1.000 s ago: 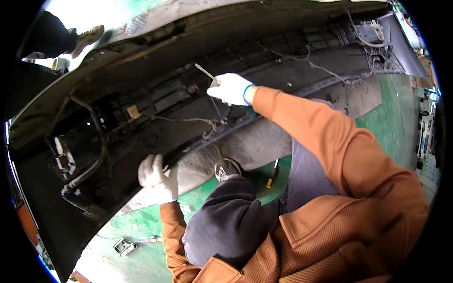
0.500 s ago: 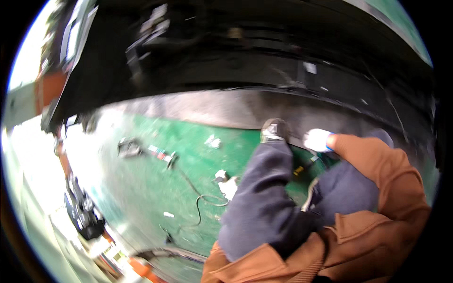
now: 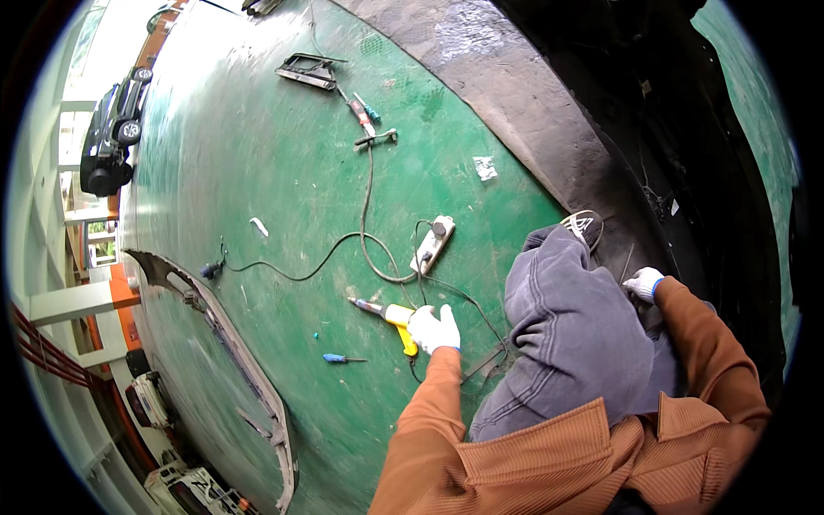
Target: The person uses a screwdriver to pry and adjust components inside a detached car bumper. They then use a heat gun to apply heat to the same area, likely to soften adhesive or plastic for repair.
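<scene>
Your hands are well apart: the left hand [image 3: 434, 330] rests over the rear of a yellow heat gun [image 3: 397, 314] on the green floor [image 3: 493, 215], though I can't tell whether its fingers have closed, while your right hand [image 3: 643, 284] curls around a slim rod [image 3: 629, 260]. Near the gun lie a blue-handled screwdriver [image 3: 335, 358] and a white power strip [image 3: 437, 242].

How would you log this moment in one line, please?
left hand: at yellow tool, grip unclear | right hand: holding thin rod | floor: power strip, blue screwdriver
</scene>
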Demonstrator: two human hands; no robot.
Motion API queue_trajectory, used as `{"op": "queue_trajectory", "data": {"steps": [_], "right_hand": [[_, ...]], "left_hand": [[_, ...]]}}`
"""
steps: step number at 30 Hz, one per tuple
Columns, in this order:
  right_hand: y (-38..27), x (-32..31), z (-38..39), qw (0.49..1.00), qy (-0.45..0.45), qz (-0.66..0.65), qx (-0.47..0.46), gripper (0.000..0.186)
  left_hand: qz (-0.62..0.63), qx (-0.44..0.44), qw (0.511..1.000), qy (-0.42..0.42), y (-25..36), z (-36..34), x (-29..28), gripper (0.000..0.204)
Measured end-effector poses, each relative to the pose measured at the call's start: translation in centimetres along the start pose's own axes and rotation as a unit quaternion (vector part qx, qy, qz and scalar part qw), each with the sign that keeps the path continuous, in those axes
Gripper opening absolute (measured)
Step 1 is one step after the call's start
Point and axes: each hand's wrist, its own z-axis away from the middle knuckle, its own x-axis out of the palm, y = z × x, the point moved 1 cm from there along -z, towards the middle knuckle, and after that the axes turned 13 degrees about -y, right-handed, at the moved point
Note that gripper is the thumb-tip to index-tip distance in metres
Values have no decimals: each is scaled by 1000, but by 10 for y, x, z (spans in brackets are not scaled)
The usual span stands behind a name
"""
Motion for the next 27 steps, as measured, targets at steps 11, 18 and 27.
{"op": "queue_trajectory", "data": {"steps": [11,18,27], "right_hand": [[15,-26,35,987,112,25,-108,46],[30,-8,47,955,208,-40,-207,46],[-62,2,148,827,63,-333,-448,44]], "left_hand": [[59,-155,977,-133,-169,-51,60,74],[143,43,977,-150,-43,-45,-36,51],[208,331,892,-228,187,49,-249,27]]}}
